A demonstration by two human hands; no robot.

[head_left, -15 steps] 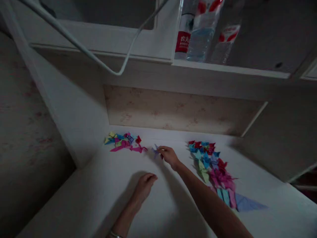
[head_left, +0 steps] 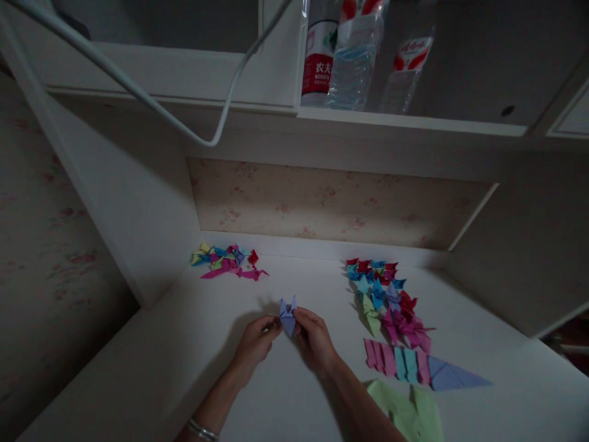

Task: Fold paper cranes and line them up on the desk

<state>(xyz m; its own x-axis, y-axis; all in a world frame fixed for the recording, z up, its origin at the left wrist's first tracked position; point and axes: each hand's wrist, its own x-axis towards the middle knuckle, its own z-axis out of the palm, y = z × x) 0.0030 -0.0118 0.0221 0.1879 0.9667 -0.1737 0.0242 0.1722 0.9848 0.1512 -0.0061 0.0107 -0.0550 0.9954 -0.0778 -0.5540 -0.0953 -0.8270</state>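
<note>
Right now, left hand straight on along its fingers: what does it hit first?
Likely the purple folded paper at its fingertips, then the right hand beyond. Can't tell whether the left hand touches the paper; depth there is unclear.

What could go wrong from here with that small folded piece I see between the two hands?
The thin purple folded-paper piece is pinched between the left hand and the right hand; uneven pulling could crease or tear it. Its two narrow upright points look the easiest to bend, the right grip being close beside one. The right forearm passes just over the pale green paper sheet, so a dropped elbow might drag or crumple it.
</note>
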